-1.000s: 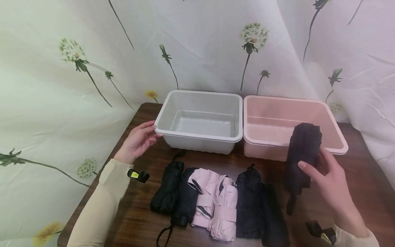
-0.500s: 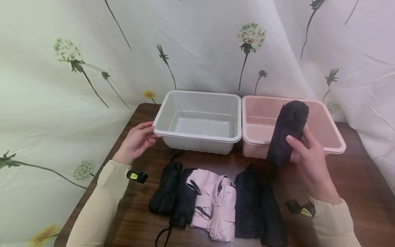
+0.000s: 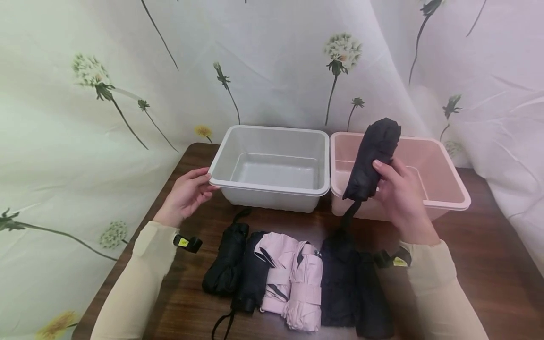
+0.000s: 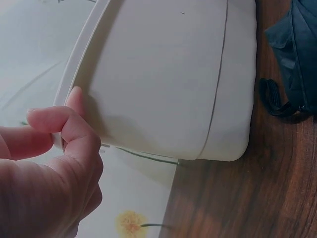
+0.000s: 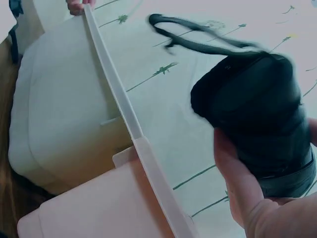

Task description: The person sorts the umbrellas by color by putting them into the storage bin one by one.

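My right hand grips a black folded umbrella, held tilted above the front left part of the pink bin. Its wrist strap dangles at the lower end, and in the right wrist view the thumb lies along the umbrella. At the left front corner of the grey-white bin, my left hand pinches the rim between thumb and fingers. The left wrist view shows that hand on the bin's rim.
In front of the bins lies a row of folded umbrellas: black ones at the left, two pale pink ones in the middle, and black ones at the right. A flowered cloth hangs behind the brown table.
My right hand has carried the black umbrella left and upward, from the pink bin's front right to above its left part. The left hand keeps its place on the grey-white bin's rim.
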### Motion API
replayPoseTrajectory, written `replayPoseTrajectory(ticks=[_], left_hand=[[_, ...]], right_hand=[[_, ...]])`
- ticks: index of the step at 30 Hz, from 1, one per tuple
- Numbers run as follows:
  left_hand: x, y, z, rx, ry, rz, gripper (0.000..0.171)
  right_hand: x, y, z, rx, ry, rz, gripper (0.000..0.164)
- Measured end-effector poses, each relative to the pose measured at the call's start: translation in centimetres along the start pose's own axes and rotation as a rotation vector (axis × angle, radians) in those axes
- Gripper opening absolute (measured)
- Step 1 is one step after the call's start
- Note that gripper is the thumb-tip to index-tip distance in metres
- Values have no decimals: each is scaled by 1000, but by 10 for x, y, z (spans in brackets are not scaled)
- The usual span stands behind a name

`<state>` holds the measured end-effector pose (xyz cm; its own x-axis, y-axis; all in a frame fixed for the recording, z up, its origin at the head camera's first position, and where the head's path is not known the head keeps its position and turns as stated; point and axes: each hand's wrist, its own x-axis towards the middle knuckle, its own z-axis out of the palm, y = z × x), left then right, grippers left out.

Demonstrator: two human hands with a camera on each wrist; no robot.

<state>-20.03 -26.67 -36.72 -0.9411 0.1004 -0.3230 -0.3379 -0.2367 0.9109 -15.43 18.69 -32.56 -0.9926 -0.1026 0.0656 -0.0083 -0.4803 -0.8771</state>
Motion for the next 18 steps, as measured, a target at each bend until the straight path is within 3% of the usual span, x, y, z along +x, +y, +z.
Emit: replayPoseTrajectory(ticks=[5, 11, 18], left_hand=[[0, 0, -1, 6, 6, 2, 35], [-2, 0, -2, -1, 5, 3, 31], [-2, -1, -1, -6, -1, 7, 30]], right_hand=[[10, 3, 5, 84, -25, 67, 54], [21, 9, 10, 73, -64, 130, 49], [34, 18, 23, -57, 13, 106, 54]])
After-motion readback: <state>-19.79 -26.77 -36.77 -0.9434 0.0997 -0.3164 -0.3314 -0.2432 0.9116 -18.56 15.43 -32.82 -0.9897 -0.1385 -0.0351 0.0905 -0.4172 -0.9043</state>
